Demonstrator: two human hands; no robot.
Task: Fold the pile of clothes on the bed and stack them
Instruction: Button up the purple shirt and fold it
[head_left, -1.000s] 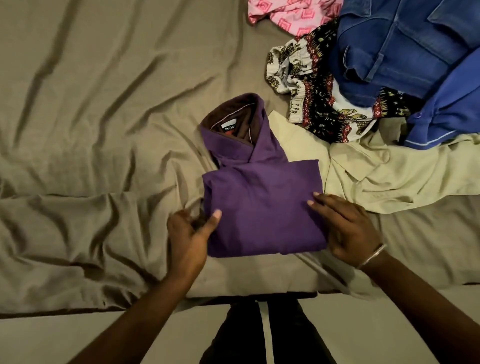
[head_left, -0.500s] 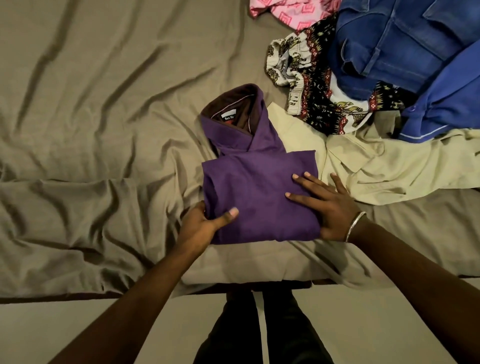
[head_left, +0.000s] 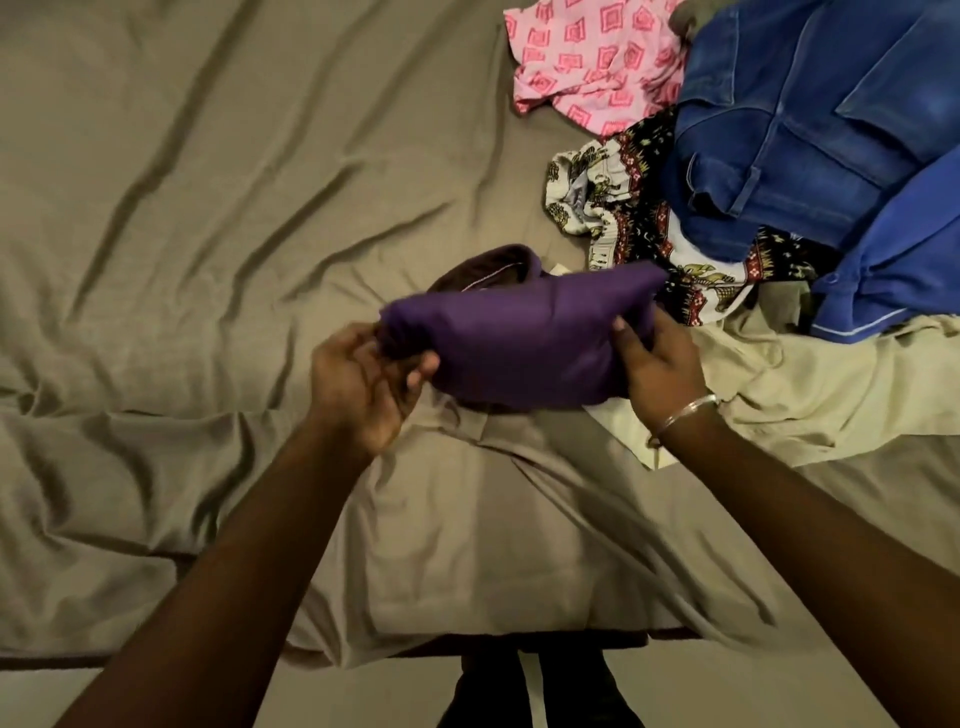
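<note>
Centrally, the folded purple shirt (head_left: 524, 338) spans both grips, raised off the bed (head_left: 208, 234). Left hand (head_left: 363, 384) pinches its left end; right hand (head_left: 657, 364) clasps its right end, thumb on top. Unfolded clothes (head_left: 779, 156) lie just beyond, right.

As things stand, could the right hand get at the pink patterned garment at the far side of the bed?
Probably not yet. The right hand grips one end of the folded purple shirt, with the left hand on the other end. The pink patterned garment lies uncovered beyond the black patterned cloth, so a freed hand likely could.
</note>
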